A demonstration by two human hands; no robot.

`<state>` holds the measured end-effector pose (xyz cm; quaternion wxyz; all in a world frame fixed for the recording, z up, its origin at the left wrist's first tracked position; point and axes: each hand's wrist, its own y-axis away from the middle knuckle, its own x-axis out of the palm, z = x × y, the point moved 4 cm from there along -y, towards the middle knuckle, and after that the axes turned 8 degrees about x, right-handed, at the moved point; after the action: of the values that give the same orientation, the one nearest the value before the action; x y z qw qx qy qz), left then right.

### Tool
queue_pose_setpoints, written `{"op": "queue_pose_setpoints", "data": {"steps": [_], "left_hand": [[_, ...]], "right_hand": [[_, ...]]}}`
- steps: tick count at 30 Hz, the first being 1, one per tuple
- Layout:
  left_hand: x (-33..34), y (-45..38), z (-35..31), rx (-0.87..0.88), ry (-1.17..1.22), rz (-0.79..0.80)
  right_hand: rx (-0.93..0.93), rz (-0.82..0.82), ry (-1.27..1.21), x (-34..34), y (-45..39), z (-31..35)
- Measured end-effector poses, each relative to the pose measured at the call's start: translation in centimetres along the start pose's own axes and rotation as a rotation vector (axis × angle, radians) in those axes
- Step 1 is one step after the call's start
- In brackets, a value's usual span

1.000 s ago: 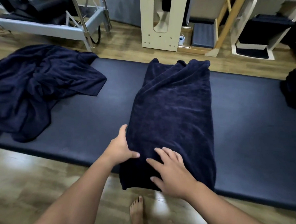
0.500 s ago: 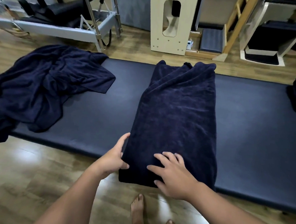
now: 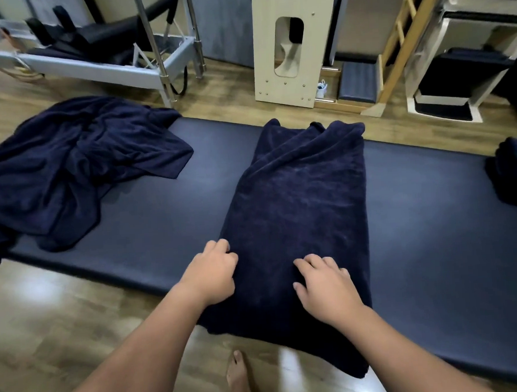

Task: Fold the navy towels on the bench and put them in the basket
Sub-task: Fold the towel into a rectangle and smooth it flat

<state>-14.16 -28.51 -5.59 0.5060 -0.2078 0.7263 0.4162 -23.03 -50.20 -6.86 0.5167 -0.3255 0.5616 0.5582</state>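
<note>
Crumpled navy towels (image 3: 77, 173) are piling up at 10 o'clock on the bench (image 3: 150, 232). Left hand (image 3: 209, 274) is gripping the folded navy towel (image 3: 301, 223) mid-bench by its edge, fingers curled; right hand (image 3: 326, 285) is pressing down, fingers spread.

Padded bench (image 3: 150, 229): folded towel (image 3: 300, 211), crumpled towels (image 3: 77, 167).

Both arms reach forward; the left hand (image 3: 211, 273) has its fingers curled, the right hand (image 3: 326, 284) lies spread, palm down.
</note>
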Motion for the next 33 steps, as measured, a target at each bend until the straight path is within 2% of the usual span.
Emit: {"op": "queue_pose_setpoints", "data": {"steps": [4, 7, 11, 16, 18, 21, 26, 30, 33], "left_hand": [[-1.3, -4.1, -1.0, 0.153, -0.037, -0.055], [-2.7, -8.1, -0.9, 0.11, -0.039, -0.023], [-6.1, -14.6, 0.6, 0.083, 0.025, -0.032], [-10.5, -23.5, 2.3, 0.199, 0.05, -0.259], [-11.9, -27.2, 2.8, 0.215, 0.061, -0.287], [-13.8, -32.7, 2.8, 0.212, 0.202, -0.252], [-15.8, -40.6, 0.7, 0.229, 0.454, -0.196], [-16.6, -45.3, -1.4, 0.307, 0.42, -0.123], [-16.4, -47.8, -2.4, 0.295, 0.345, -0.038]], "right_hand": [[0.09, -0.001, -0.007, -0.9, -2.8, -1.5], [0.115, 0.015, -0.017, -1.8, -5.7, -2.4], [0.149, -0.048, -0.005, -4.0, -10.8, -3.2], [0.282, -0.019, -0.056, -6.8, -18.4, -4.3], [0.332, 0.037, -0.054, -7.5, -20.6, -4.9], [0.35, 0.065, -0.01, -8.4, -23.3, -5.7], [0.414, 0.003, -0.015, -10.7, -27.8, -8.4], [0.439, 0.099, -0.059, -11.1, -30.5, -9.3], [0.445, 0.102, -0.04, -11.2, -31.1, -9.6]]}}
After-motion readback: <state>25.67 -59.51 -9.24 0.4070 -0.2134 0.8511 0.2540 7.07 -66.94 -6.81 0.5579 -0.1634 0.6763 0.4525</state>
